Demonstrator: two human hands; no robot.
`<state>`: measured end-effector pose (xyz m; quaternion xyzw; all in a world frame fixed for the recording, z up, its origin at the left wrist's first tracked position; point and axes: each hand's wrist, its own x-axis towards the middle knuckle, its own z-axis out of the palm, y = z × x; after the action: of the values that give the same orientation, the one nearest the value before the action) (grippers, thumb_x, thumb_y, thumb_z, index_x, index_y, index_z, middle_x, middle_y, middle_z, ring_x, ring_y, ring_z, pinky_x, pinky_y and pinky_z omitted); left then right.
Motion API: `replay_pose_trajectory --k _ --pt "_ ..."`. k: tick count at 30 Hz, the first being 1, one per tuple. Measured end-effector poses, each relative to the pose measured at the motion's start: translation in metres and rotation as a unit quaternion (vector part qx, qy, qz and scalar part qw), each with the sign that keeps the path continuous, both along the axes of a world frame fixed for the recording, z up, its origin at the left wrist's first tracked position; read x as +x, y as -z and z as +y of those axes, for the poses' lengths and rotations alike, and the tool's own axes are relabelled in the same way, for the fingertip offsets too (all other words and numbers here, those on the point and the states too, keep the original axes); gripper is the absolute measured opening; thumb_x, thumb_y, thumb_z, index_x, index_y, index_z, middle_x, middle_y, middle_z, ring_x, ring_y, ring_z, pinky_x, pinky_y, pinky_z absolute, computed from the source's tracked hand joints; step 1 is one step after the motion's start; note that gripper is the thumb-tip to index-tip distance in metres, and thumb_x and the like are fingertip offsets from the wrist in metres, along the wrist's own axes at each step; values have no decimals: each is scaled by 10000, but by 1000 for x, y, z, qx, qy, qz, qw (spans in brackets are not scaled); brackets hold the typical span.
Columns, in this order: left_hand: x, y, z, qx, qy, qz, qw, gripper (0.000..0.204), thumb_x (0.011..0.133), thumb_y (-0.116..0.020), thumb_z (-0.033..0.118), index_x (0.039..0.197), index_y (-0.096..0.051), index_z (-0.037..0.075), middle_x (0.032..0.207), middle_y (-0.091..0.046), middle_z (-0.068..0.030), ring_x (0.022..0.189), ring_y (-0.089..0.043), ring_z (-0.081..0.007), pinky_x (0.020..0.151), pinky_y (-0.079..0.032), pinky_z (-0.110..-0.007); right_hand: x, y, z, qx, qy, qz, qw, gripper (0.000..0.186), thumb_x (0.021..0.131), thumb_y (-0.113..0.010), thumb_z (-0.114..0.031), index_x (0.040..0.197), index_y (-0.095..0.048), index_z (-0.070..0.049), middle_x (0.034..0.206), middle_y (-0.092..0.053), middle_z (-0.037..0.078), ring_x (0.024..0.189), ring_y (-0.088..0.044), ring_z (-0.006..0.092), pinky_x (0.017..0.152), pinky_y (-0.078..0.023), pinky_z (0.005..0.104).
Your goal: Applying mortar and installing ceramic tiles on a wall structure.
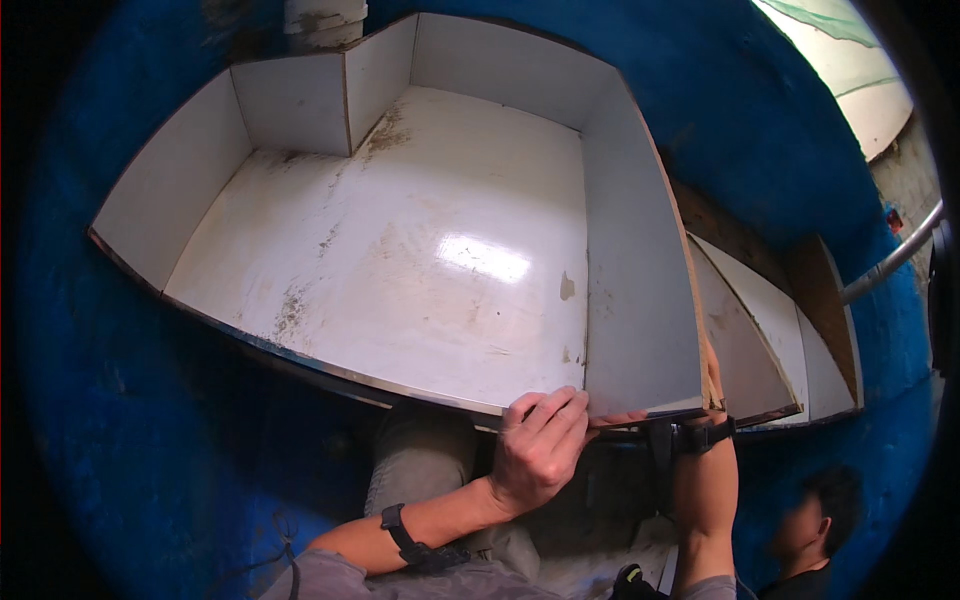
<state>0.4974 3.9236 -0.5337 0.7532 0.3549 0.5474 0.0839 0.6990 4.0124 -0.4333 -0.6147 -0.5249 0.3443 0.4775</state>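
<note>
A large white panelled cabinet carcass (400, 230), with raised walls and a notched back-left corner, lies open side up before me. My left hand (540, 450) grips its front edge near the right corner, fingers curled over the rim beside the right side panel (640, 260). My right hand (713, 380) reaches up behind the outer face of that side panel. Only a sliver of it shows, so its fingers are hidden. Brown smudges mark the white base, and the panel edges show bare brown board.
More white boards with raw brown edges (760, 310) stand to the right of the carcass. A metal pipe (895, 255) is at far right. Another person (820, 520) is at lower right. A white bucket-like container (325, 22) stands behind, against blue surroundings.
</note>
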Motion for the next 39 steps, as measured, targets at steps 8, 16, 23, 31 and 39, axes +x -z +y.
replay_pose_trajectory --k 8,16,23,31,39 --pt "-1 0 1 1 7 4 1000 289 728 -790 40 999 -748 -54 1128 -748 -134 1093 -691 -261 936 -457 -406 -8 -3 23 -14 -20 31 999 415 1099 -575 -330 1272 -689 30 1026 -697 36 879 -602 92 784 -509 258" --pt "0 -1 0 -7 5 10 1000 285 734 -807 38 1000 -752 -50 1121 -752 -126 1078 -691 -263 947 -452 -412 -9 -4 23 -13 -27 36 999 421 1101 -573 -329 1290 -684 30 1042 -699 38 894 -608 96 800 -513 258" --pt "-2 -4 0 13 12 34 999 279 764 -802 69 1007 -739 -52 1118 -741 -153 1114 -681 -283 946 -463 -413 -3 -3 23 -3 -56 41 998 427 1102 -571 -328 1306 -679 31 1056 -701 40 907 -613 100 814 -517 258" --pt "-17 -5 0 -3 21 47 999 446 690 -861 22 1097 -703 -65 1214 -698 -177 1162 -645 -366 983 -484 -466 6 14 19 -26 -21 195 980 439 1107 -563 -292 1381 -636 43 1220 -697 106 1035 -643 170 951 -516 295" --pt "-15 -15 2 2 27 80 996 395 695 -884 57 1045 -714 -14 1101 -695 -136 1069 -644 -340 913 -468 -449 22 19 -41 111 17 20 994 329 1072 -560 -208 852 -651 20 767 -679 50 718 -614 113 670 -489 278"
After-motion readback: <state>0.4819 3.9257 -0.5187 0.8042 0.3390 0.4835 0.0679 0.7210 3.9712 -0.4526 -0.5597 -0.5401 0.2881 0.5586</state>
